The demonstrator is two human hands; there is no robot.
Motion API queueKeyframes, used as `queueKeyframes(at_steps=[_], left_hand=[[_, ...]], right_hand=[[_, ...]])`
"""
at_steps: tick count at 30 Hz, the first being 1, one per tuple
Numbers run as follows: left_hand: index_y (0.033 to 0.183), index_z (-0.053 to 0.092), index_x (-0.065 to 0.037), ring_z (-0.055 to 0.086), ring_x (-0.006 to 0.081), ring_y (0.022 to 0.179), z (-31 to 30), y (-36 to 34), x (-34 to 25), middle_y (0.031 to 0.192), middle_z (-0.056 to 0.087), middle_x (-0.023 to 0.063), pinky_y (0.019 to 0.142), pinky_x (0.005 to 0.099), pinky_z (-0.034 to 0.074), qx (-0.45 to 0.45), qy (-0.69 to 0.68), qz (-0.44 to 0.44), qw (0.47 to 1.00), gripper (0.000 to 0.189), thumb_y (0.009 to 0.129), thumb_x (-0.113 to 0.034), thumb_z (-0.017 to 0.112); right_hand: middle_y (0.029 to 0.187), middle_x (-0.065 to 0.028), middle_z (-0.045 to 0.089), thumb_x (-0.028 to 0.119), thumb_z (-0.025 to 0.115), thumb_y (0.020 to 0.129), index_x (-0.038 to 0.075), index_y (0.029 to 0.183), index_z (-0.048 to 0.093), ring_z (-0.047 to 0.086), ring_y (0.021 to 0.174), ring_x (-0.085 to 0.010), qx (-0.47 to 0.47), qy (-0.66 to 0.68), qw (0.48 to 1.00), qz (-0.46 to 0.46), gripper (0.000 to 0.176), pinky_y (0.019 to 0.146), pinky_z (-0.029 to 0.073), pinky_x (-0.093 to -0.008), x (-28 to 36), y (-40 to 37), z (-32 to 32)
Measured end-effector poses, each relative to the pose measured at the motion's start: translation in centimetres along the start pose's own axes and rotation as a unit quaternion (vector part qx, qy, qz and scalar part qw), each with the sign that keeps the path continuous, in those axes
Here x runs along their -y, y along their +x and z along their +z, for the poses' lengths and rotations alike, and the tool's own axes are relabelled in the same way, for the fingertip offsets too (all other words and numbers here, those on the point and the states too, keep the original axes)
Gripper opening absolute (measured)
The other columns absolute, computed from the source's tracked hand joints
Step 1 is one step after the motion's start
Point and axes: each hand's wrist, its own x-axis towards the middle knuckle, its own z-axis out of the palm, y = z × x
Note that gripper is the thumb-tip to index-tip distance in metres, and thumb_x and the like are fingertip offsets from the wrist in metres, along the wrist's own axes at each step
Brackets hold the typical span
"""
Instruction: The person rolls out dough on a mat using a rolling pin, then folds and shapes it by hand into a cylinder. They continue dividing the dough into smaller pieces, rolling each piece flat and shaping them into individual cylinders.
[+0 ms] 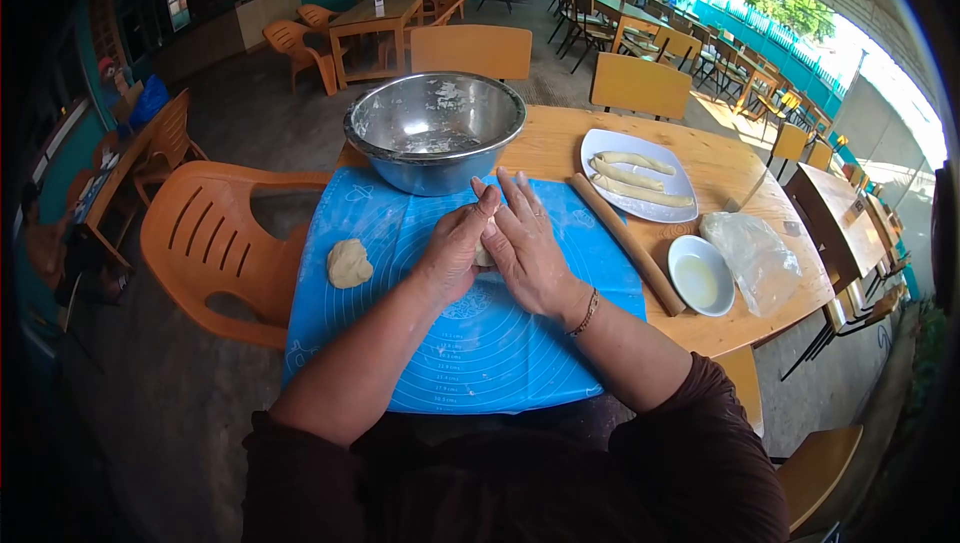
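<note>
Over the middle of the blue silicone pastry mat [480, 353], my left hand [452, 248] and my right hand [530, 255] are pressed palm to palm. Between them a small piece of dough [484, 256] shows, mostly hidden by the palms and fingers. My right wrist wears a bracelet. A larger lump of dough [349, 264] rests on the left of the mat, apart from my hands. Just beyond my fingertips stands a steel mixing bowl [440, 165], its inside smeared with flour or dough. A wooden rolling pin [628, 245] lies slanted along the mat's right side.
Right of the rolling pin, a white plate [668, 155] holds several dough strips. Nearer me are a small white bowl [690, 255] with pale liquid and a clear plastic bag [755, 263]. An orange plastic chair [215, 243] stands against the table's left. Another person sits far left.
</note>
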Motion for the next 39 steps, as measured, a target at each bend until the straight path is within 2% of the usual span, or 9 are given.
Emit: queueKeyframes(at_steps=[4, 6, 7, 9, 12, 16, 21, 26, 39], left_hand=[[0.133, 0.045, -0.002, 0.059, 0.0222, 0.112, -2.8, 1.3, 1.2, 0.125, 0.056, 0.0157, 0.084, 0.0336, 0.053, -0.002, -0.025, -0.042, 0.999, 0.079, 0.094, -0.070, 0.040], [0.124, 0.049, -0.004, 0.060, 0.0197, 0.105, -6.9, 3.8, 3.8, 0.114, 0.058, 0.0112, 0.081, 0.0356, 0.054, 0.368, -0.283, 0.008, 0.885, 0.073, 0.095, -0.070, 0.036], [0.124, 0.049, -0.004, 0.060, 0.0197, 0.105, -4.9, 2.9, 2.6, 0.114, 0.058, 0.0112, 0.081, 0.0356, 0.054, 0.367, -0.283, 0.010, 0.886, 0.073, 0.095, -0.070, 0.036], [0.109, 0.053, -0.008, 0.062, 0.0169, 0.089, 1.3, 0.1, -1.0, 0.097, 0.059, 0.0062, 0.067, 0.0351, 0.053, -0.132, -0.099, -0.034, 0.986, 0.067, 0.096, -0.070, 0.031], [0.099, 0.055, -0.010, 0.062, 0.0157, 0.080, 0.9, 0.8, 0.0, 0.088, 0.060, 0.0053, 0.058, 0.0342, 0.049, -0.201, -0.078, -0.035, 0.976, 0.066, 0.096, -0.071, 0.028], [0.096, 0.057, -0.010, 0.060, 0.0169, 0.065, -1.6, 0.9, 0.8, 0.078, 0.060, 0.0063, 0.048, 0.0312, 0.043, -0.098, -0.038, -0.081, 0.991, 0.070, 0.095, -0.073, 0.026], [0.096, 0.056, -0.010, 0.051, 0.0208, 0.043, -0.2, 0.0, -0.3, 0.065, 0.056, 0.0068, 0.036, 0.0289, 0.036, 0.056, -0.134, -0.164, 0.976, 0.079, 0.091, -0.079, 0.018], [0.106, 0.054, -0.009, 0.056, 0.0155, 0.105, 1.8, 0.0, 1.7, 0.110, 0.058, 0.0060, 0.094, 0.0338, 0.047, -0.052, -0.152, -0.062, 0.985, 0.074, 0.095, -0.074, 0.019], [0.146, 0.028, -0.010, 0.048, 0.0236, 0.129, 2.8, -0.1, 1.2, 0.138, 0.043, 0.0158, 0.100, 0.0445, 0.047, 0.006, -0.047, -0.033, 0.998, 0.085, 0.090, -0.069, 0.051]], right_hand=[[0.146, -0.0286, 0.040, 0.025, 0.047, 0.099, 0.002, 0.142, 0.045, 0.035, 0.139, -0.0438, 0.017, 0.241, 0.969, 0.057, 0.049, 0.113, 0.033, -0.0435, 0.1, -0.1, -1.1], [0.142, -0.0280, 0.045, 0.020, 0.051, 0.096, 0.000, 0.141, 0.045, 0.043, 0.133, -0.0426, -0.024, 0.127, 0.991, 0.014, 0.050, 0.110, 0.037, -0.0431, 0.3, 0.0, -1.1], [0.137, -0.0274, 0.050, 0.014, 0.055, 0.093, -0.002, 0.140, 0.044, 0.050, 0.126, -0.0415, -0.065, 0.013, 0.997, -0.029, 0.051, 0.106, 0.041, -0.0427, 0.3, 0.0, -1.0], [0.134, -0.0273, 0.052, 0.011, 0.056, 0.091, -0.002, 0.140, 0.045, 0.052, 0.122, -0.0420, -0.079, 0.032, 0.995, -0.057, 0.051, 0.106, 0.041, -0.0430, 1.3, -0.5, 0.9], [0.131, -0.0266, 0.054, 0.009, 0.055, 0.092, -0.004, 0.139, 0.046, 0.056, 0.117, -0.0393, -0.068, 0.002, 0.994, -0.087, 0.050, 0.105, 0.041, -0.0416, 1.3, -0.9, 1.3], [0.137, -0.0232, 0.054, 0.020, 0.050, 0.101, -0.005, 0.142, 0.044, 0.055, 0.122, -0.0267, 0.056, 0.381, 0.909, 0.156, 0.048, 0.110, 0.035, -0.0373, 0.7, -0.1, -1.3], [0.113, -0.0203, 0.066, 0.035, 0.050, 0.100, -0.005, 0.136, 0.050, 0.064, 0.103, -0.0237, -0.054, 0.406, 0.906, 0.102, 0.054, 0.094, 0.049, -0.0336, -0.4, 0.5, -0.3], [0.090, -0.0162, 0.069, 0.028, 0.057, 0.099, -0.001, 0.110, 0.065, 0.068, 0.075, -0.0184, 0.006, 0.296, 0.941, 0.161, 0.032, 0.067, 0.053, -0.0312, 1.7, -0.1, 0.1], [0.101, -0.0091, 0.065, 0.032, 0.042, 0.106, -0.002, 0.133, 0.053, 0.061, 0.093, -0.0165, -0.095, 0.179, 0.975, 0.095, 0.044, 0.083, 0.049, -0.0295, -0.4, 0.0, 0.0]])
